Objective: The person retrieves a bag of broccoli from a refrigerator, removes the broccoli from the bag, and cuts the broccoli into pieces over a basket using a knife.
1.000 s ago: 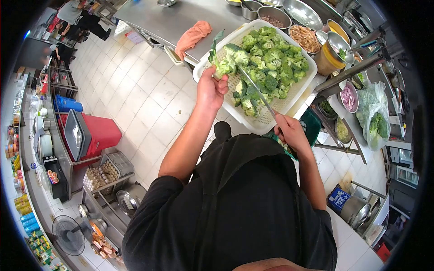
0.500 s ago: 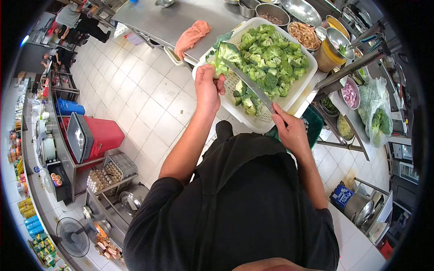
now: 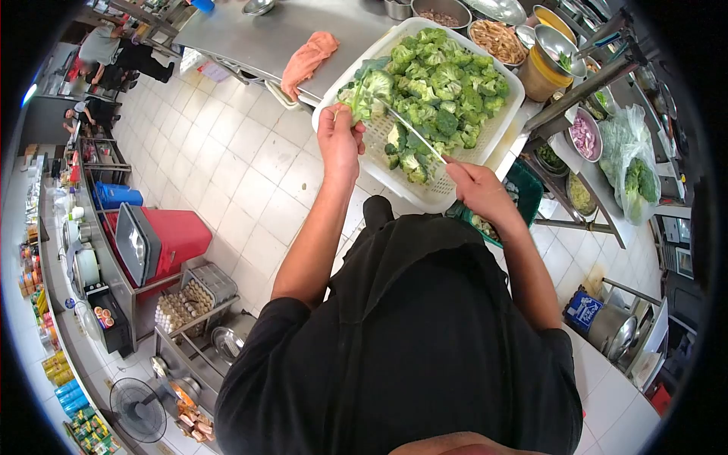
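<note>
My left hand (image 3: 340, 142) is closed round the stalk of a broccoli head (image 3: 371, 89) at the near left side of a white plastic basket (image 3: 425, 199). A long knife (image 3: 416, 132) is gripped in my right hand (image 3: 479, 189). Its blade crosses over the basket, tip against the broccoli held on the left, and is turned nearly edge-on to me. Many cut broccoli florets (image 3: 447, 95) fill most of the basket. Part of its perforated bottom shows near the front.
An orange cloth (image 3: 309, 64) lies on the steel table (image 3: 227, 34) left of the basket. Bowls, including shredded food (image 3: 497, 42) and chopped purple onion (image 3: 583, 139), stand to the right. Below my right hand sits a green bin (image 3: 525, 193). People (image 3: 125, 53) are far left.
The knife has rolled from showing its broad face to nearly edge-on. My right hand has shifted slightly left and up, while my left hand keeps hold of the broccoli. The whole view has shifted slightly.
</note>
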Demonstrator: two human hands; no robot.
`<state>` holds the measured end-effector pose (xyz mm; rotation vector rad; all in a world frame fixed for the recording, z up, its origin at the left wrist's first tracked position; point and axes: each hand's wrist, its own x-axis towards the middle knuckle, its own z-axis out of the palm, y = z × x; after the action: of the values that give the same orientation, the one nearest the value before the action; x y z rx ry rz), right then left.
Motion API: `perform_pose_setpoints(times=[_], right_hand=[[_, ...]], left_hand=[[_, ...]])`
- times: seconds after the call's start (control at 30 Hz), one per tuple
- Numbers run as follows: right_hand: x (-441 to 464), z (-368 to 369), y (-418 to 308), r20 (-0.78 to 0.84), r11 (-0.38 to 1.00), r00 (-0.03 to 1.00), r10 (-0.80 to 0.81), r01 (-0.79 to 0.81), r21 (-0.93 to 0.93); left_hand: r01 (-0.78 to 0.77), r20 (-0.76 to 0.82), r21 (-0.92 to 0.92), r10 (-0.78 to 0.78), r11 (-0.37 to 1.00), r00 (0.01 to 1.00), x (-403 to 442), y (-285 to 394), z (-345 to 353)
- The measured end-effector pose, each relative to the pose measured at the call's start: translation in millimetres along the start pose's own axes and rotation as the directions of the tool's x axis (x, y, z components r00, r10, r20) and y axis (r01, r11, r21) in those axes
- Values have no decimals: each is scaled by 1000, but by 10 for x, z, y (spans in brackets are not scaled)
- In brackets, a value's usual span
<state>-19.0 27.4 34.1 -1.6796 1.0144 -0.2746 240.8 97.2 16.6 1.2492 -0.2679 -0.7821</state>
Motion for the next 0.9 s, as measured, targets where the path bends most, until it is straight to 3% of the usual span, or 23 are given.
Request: perform_pose_setpoints(times=[0.07, 0.1, 0.17, 0.3, 0.5, 0.63, 0.73, 0.9], right_hand=[[-91, -169, -130, 242, 886, 906, 347, -401, 232], [-159, -168, -103, 239, 847, 915, 325, -394, 357], [-259, -246, -5, 214, 857, 929, 303, -364, 364], [-345, -304, 19, 163, 849, 947, 277, -321, 420], [-148, -389, -108, -48, 848, 980, 191, -140, 511], [148, -527, -349, -82, 922, 988, 134, -94, 376], [366, -558, -435, -44, 947, 993, 107, -88, 308], [453, -470, -404, -9, 909, 999, 32, -25, 417]], left_hand=[[-55, -15, 50, 56, 997, 998, 47, -36, 2], [-78, -19, 72, 79, 994, 997, 58, -26, -11], [-115, -21, 122, 118, 986, 993, 55, -17, -41], [-347, 105, 232, 331, 909, 938, 80, -98, -117], [-641, 405, 447, 497, 624, 767, -109, -91, -67], [-703, 538, 396, 471, 591, 699, -300, -161, 62], [-881, 700, 318, 540, 351, 468, -443, -108, 207], [-863, 705, 324, 509, 387, 493, -560, -123, 217]])
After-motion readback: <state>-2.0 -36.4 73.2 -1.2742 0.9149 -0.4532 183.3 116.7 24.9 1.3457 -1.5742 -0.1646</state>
